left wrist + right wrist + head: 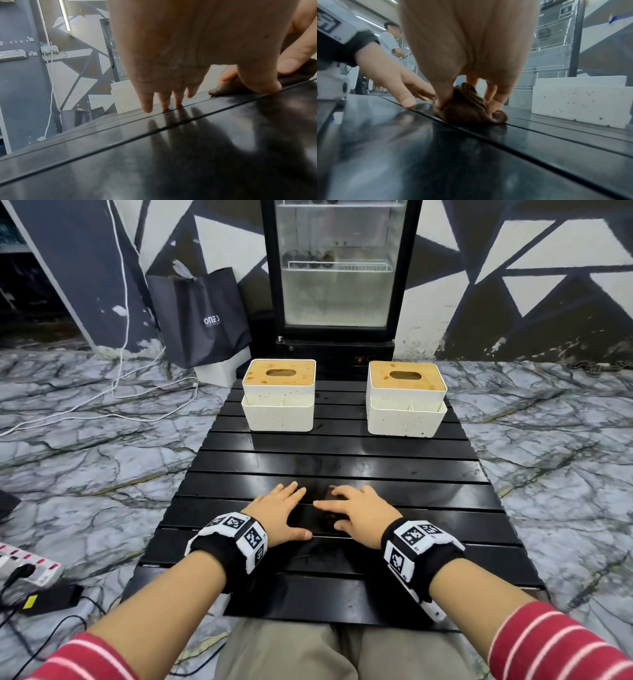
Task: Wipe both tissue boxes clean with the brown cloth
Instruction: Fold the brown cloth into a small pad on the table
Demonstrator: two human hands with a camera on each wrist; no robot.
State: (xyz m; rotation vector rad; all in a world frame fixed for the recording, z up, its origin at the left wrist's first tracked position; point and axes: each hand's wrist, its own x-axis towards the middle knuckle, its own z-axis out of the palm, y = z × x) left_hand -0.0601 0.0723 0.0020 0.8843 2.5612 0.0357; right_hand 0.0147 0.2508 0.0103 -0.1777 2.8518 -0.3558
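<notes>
A black slatted table [342,460] is filling the middle of the head view, running from the person's lap at 6 o'clock toward a glass-door fridge [337,268] at 12 o'clock. A dark shopping bag [200,316] is leaning by the wall at 11 o'clock of the table, and white cables [120,392] are trailing over the marble floor at 9 o'clock.

Two cream tissue boxes with stained brown lids are standing at the table's far end, well apart from each other: the left tissue box [278,395] at 11 o'clock and the right tissue box [406,398] at 1 o'clock, both speckled with brown spots.

Near the table's 6 o'clock end, the left hand [279,515] is lying flat on the slats with its fingers straight and spread, holding nothing. Just beside it, at its 3 o'clock, the right hand [359,515] is resting on the brown cloth [467,108], its fingers and thumb curling down and pinching the bunched fabric against the table. The cloth is sitting on the table under that hand, well apart from both boxes.
</notes>
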